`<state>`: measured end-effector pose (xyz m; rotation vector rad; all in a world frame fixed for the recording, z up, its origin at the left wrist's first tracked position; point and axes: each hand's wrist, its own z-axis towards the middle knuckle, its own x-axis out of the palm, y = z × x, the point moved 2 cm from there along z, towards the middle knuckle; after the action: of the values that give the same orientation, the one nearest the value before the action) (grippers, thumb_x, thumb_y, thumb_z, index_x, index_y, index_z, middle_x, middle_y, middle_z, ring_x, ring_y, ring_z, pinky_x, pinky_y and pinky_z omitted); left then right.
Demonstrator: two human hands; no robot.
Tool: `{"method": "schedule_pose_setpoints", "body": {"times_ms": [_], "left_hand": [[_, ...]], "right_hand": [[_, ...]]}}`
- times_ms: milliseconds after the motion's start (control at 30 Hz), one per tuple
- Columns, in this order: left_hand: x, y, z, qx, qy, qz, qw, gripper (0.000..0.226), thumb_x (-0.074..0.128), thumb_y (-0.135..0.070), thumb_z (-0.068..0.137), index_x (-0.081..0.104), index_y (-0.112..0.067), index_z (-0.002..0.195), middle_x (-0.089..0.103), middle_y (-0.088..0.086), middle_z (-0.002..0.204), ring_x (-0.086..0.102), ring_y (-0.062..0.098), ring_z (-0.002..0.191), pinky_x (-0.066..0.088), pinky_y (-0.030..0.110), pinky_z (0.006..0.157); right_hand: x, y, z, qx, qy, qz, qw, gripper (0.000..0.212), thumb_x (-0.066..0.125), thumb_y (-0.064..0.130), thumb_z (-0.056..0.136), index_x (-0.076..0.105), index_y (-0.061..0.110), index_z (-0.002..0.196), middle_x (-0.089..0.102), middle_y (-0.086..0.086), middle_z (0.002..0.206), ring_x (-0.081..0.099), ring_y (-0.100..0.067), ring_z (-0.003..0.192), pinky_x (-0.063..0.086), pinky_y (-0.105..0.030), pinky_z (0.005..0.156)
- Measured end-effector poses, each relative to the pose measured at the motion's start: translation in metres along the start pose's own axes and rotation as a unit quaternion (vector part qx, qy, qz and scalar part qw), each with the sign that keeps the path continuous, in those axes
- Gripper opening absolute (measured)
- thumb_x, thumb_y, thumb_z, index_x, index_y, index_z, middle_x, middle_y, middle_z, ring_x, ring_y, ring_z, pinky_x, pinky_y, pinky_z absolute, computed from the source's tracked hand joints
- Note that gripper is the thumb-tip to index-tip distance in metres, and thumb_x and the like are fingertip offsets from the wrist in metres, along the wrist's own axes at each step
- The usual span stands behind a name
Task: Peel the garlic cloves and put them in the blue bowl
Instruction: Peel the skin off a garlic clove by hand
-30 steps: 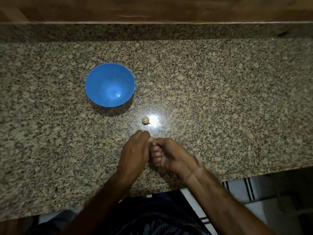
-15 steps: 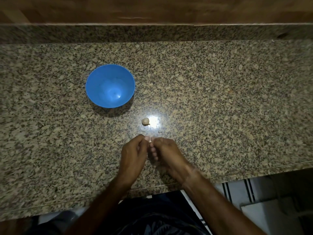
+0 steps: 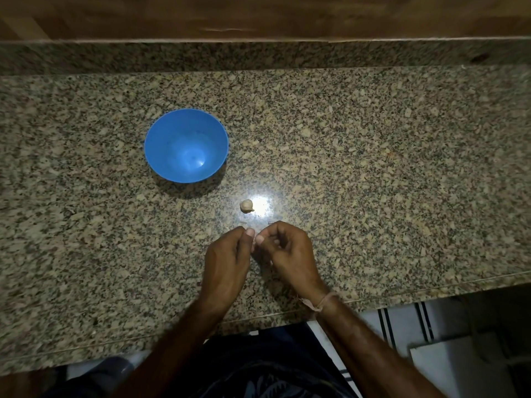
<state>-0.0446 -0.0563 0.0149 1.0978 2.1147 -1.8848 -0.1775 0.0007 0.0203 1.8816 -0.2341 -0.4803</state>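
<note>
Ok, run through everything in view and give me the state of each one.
blue bowl: upright on the granite counter, empty.
garlic clove: lying loose on the counter, apart from bowl and hands, seemingly unpeeled.
small pale piece: pinched between both hands' fingertips, mostly hidden.
left hand: fingers curled, pinching the small pale piece.
right hand: fingers curled, pinching it too.

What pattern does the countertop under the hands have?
The countertop is speckled granite, beige with grey and black flecks, best seen in the head view.
</note>
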Motion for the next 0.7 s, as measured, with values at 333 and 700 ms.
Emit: {"method": "schedule_pose_setpoints", "body": {"times_ms": [333, 700], "left_hand": [[-0.006, 0.002, 0.008, -0.107, 0.1, -0.15, 0.978, 0.052, 0.05, -0.039, 0.109, 0.058, -0.015, 0.063, 0.05, -0.003, 0.053, 0.044, 0.011, 0.048, 0.034, 0.025, 0.051], [-0.007, 0.0, 0.003, -0.079, 0.041, -0.194, 0.977, 0.026, 0.065, -0.028, 0.102, 0.07, -0.015, 0.08, 0.066, -0.006, 0.064, 0.059, 0.007, 0.059, 0.045, 0.028, 0.057]], "right_hand": [[-0.004, -0.001, 0.005, -0.039, 0.082, -0.067, 0.994, 0.012, 0.062, -0.006, 0.099, 0.062, 0.001, 0.089, 0.064, 0.022, 0.071, 0.058, 0.005, 0.068, 0.041, -0.008, 0.066], [0.011, -0.006, -0.006, 0.033, 0.042, -0.08, 0.995, 0.022, 0.05, 0.001, 0.105, 0.053, 0.012, 0.085, 0.058, -0.001, 0.072, 0.053, -0.011, 0.071, 0.043, -0.031, 0.068]]}}
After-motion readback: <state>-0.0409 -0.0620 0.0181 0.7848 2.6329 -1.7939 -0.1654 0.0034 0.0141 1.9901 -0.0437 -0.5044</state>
